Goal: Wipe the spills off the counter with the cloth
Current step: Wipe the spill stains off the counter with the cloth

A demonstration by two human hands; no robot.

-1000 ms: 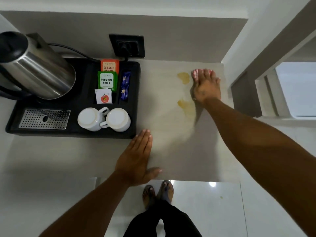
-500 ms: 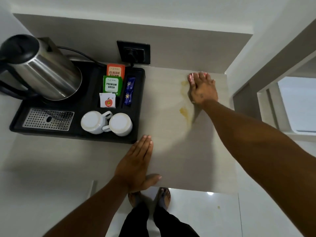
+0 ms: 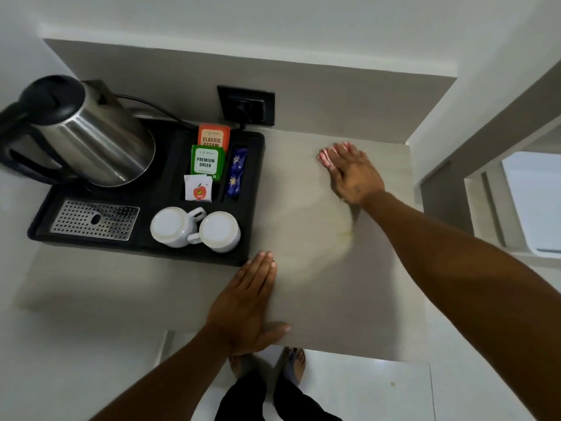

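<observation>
The orange tea sachet at the far end of the black tray reads "CLASSIC ASSAM". The green sachet just nearer reads "PREMIUM GREEN".

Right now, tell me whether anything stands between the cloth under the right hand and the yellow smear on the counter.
Nothing visible does. The right hand presses the cloth at the back of the counter; the faint smear lies nearer, across bare surface. The tray and left hand sit to the left.

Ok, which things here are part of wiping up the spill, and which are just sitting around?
In the job: cloth, right hand pressing it, yellow smear, counter.
Lying about: kettle, black tray, tea sachets, two cups, wall socket.
</observation>
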